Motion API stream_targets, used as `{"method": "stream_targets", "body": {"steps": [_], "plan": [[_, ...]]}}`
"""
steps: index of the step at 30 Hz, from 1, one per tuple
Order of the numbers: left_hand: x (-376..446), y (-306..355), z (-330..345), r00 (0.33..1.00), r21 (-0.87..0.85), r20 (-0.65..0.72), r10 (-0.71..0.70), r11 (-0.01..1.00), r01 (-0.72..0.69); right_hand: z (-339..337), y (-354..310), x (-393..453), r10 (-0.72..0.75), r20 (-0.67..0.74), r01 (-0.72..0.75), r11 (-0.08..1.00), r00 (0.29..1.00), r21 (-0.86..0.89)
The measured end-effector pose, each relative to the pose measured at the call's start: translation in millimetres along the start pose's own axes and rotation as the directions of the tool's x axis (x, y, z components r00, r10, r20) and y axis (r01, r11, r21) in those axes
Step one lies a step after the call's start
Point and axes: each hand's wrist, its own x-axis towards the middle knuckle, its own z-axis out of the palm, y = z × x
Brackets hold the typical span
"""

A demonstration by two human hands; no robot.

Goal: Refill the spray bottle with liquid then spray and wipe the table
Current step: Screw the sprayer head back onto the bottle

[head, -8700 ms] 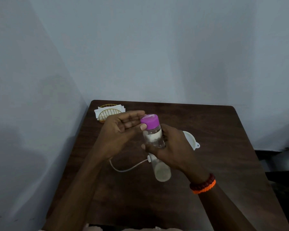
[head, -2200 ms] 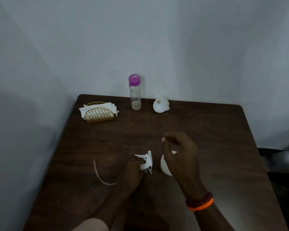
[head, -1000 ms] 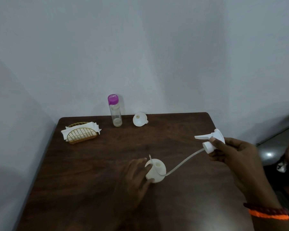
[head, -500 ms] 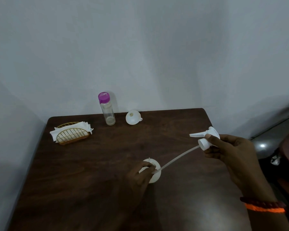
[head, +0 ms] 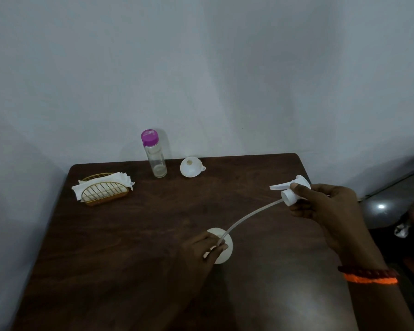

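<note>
The surface [head: 134,235] looks like dark wood with a faint sheen. The spray head [head: 290,188], tube [head: 249,217], white bottle [head: 222,249] and funnel [head: 190,167] look like matt plastic. The capped bottle [head: 155,161] is clear, glossy; the basket [head: 103,191] gold wire, holding paper napkins [head: 122,179].

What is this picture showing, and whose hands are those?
There is no machine here. A person wears a camera on the head, so you look down at their own two hands over a dark brown wooden table.

The right hand, with a red and orange bracelet on its wrist, holds a white plastic spray trigger head. A thin clear tube hangs from it. The left hand holds the round white spray bottle and guides the tube's end toward it.

At the back stand a clear bottle with a purple cap, a small white funnel and a gold wire holder of white napkins.
</note>
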Motion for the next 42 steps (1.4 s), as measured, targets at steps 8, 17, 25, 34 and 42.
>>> {"method": "stream_targets", "body": {"steps": [8,17,25,34,42], "plan": [[15,-15,11,0.998,-0.035,0.009,-0.067,0.997,0.067,17,4,11,-0.125,-0.082,0.112,0.983,0.989,-0.148],[12,-14,12,0.926,-0.115,0.175,-0.334,0.927,0.357,37,-14,1,-0.520,0.101,0.513,0.758,0.848,-0.403],[9,-22,15,0.851,-0.032,0.199,-0.486,0.865,0.501,93,23,-33,-0.441,0.469,0.626,0.680,0.765,-0.382],[7,-18,17,0.886,-0.222,0.170,-0.431,0.859,0.460,100,57,-45,-0.406,0.574,0.660,0.668,0.711,-0.346],[-3,-17,27,0.881,-0.278,0.087,-0.465,0.838,0.470,97,77,-47,-0.313,0.577,0.602,0.681,0.754,-0.417]]}}
